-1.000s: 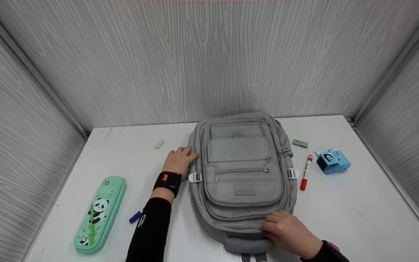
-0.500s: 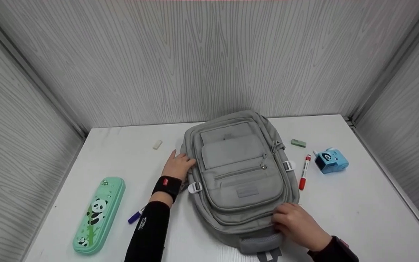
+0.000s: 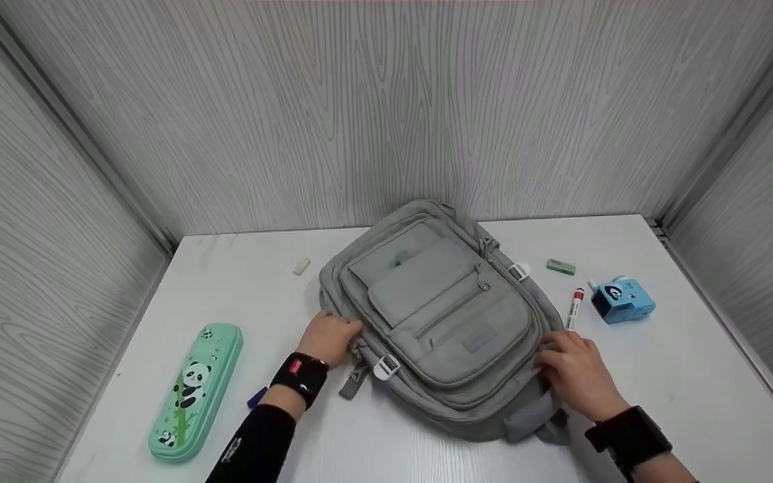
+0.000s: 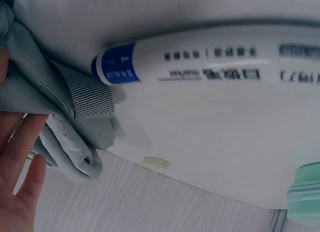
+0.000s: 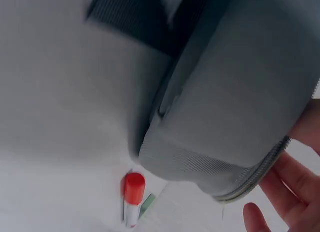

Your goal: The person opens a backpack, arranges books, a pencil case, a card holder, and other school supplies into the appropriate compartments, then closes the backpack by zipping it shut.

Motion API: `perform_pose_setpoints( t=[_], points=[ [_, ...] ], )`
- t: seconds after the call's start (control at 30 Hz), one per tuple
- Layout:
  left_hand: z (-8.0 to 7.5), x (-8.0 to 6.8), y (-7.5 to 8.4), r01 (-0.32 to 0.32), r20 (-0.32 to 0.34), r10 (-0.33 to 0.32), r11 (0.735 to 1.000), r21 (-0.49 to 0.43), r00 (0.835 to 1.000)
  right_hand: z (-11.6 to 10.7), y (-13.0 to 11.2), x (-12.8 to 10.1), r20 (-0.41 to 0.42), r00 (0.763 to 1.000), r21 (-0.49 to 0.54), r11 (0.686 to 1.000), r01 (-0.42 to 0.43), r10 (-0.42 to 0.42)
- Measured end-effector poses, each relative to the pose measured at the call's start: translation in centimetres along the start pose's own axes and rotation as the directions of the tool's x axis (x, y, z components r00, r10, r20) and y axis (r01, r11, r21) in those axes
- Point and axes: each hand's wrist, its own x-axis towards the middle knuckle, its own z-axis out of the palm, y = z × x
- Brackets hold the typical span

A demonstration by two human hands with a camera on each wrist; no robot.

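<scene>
A grey backpack (image 3: 420,288) lies front pocket up on the white table, slanted with its handle end toward the near right. My left hand (image 3: 327,341) grips its left side near a white buckle (image 3: 386,367). In the left wrist view, fingers (image 4: 25,142) reach into the folded grey fabric. At the near right corner my right hand (image 3: 581,376) holds the bag's edge; the right wrist view shows fingers (image 5: 287,187) against the zipped rim (image 5: 255,179). The bag hides parts of both hands' fingertips.
A green panda pencil case (image 3: 195,392) lies left, with a blue-capped marker (image 4: 200,56) beside my left forearm. A white eraser (image 3: 301,266) is behind. Right of the bag are a red marker (image 3: 575,308), a green eraser (image 3: 561,267) and a blue panda sharpener (image 3: 623,299).
The backpack has turned counterclockwise, its far end swinging left and its handle end right. My right hand has moved right and farther away with it; my left hand has come slightly nearer.
</scene>
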Motion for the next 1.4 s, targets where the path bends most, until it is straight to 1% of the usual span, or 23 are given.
perform_pose_setpoints(
  t=[0.17,0.27,0.37,0.47,0.5,0.57,0.63,0.67,0.73,0.8,0.83,0.87,0.93,1.0,1.07,1.1,1.17,1.23,1.27,1.4],
  points=[
    [-0.4,-1.0,1.6,-0.056,-0.023,0.055,0.998,-0.015,0.998,-0.3,1.6,1.1,-0.005,0.994,0.009,0.994,-0.109,0.110],
    [-0.7,-1.5,2.7,-0.072,-0.015,0.071,0.997,-0.042,0.997,-0.7,2.0,1.5,-0.025,0.987,0.027,0.987,-0.157,0.158],
    [-0.8,-2.0,3.8,-0.071,-0.010,0.070,0.995,-0.068,0.997,-1.2,1.4,1.6,-0.066,0.981,0.062,0.982,-0.178,0.182],
    [-0.8,-2.2,4.8,-0.067,-0.030,0.065,0.995,-0.074,0.997,-1.6,-0.6,1.5,-0.099,0.979,0.105,0.980,-0.167,0.177],
    [-0.8,-2.3,5.2,-0.065,-0.040,0.063,0.995,-0.070,0.997,-1.7,-1.5,1.3,-0.108,0.981,0.118,0.982,-0.151,0.164],
    [-0.8,-2.3,5.7,-0.058,-0.052,0.054,0.996,-0.069,0.997,-1.6,-3.7,1.0,-0.140,0.984,0.147,0.985,-0.088,0.109],
    [-1.0,-2.2,6.3,-0.048,-0.046,0.045,0.996,-0.072,0.998,-1.0,-6.0,0.6,-0.194,0.981,0.150,0.989,0.022,0.008],
    [-1.1,-2.2,6.6,-0.044,-0.043,0.041,0.996,-0.073,0.998,-0.6,-7.3,0.4,-0.229,0.972,0.151,0.985,0.081,-0.045],
    [-1.4,-2.1,7.1,-0.037,-0.033,0.035,0.996,-0.078,0.999,0.5,-9.6,0.1,-0.305,0.940,0.143,0.968,0.206,-0.155],
    [-1.5,-2.0,7.6,-0.042,-0.036,0.039,0.996,-0.081,0.999,1.7,-11.7,-0.2,-0.329,0.918,0.129,0.953,0.275,-0.221],
    [-1.5,-2.0,7.8,-0.046,-0.043,0.042,0.996,-0.080,0.998,2.2,-12.7,-0.3,-0.324,0.916,0.131,0.948,0.290,-0.236],
    [-1.4,-2.0,8.0,-0.051,-0.055,0.047,0.996,-0.077,0.997,2.7,-13.6,-0.5,-0.305,0.922,0.142,0.946,0.291,-0.238],
    [-1.4,-1.9,8.3,-0.060,-0.080,0.054,0.996,-0.071,0.995,3.5,-15.0,-0.7,-0.220,0.948,0.149,0.953,0.265,-0.229],
    [-1.4,-1.9,8.5,-0.066,-0.112,0.059,0.996,-0.063,0.992,3.9,-16.1,-0.8,-0.110,0.973,0.140,0.966,0.216,-0.202],
    [-1.5,-1.8,8.8,-0.071,-0.142,0.063,0.996,-0.053,0.988,4.2,-16.8,-0.8,0.006,0.988,0.134,0.980,0.149,-0.151],
    [-1.6,-1.8,8.9,-0.073,-0.155,0.064,0.996,-0.051,0.986,4.4,-17.1,-0.7,0.056,0.991,0.127,0.985,0.114,-0.122],
    [-1.7,-1.9,9.1,-0.075,-0.169,0.066,0.996,-0.050,0.983,4.6,-17.4,-0.5,0.141,0.988,0.111,0.993,0.041,-0.057],
    [-1.9,-1.9,9.2,-0.074,-0.167,0.064,0.996,-0.052,0.984,5.0,-17.7,-0.3,0.183,0.983,0.098,0.995,-0.020,0.002],
    [-2.0,-2.0,9.3,-0.072,-0.165,0.062,0.996,-0.055,0.984,5.2,-17.8,-0.3,0.191,0.981,0.089,0.995,-0.042,0.024],
    [-2.1,-2.1,9.3,-0.066,-0.167,0.055,0.996,-0.065,0.984,5.9,-18.0,-0.2,0.178,0.981,0.055,0.994,-0.092,0.081]
  ],
)
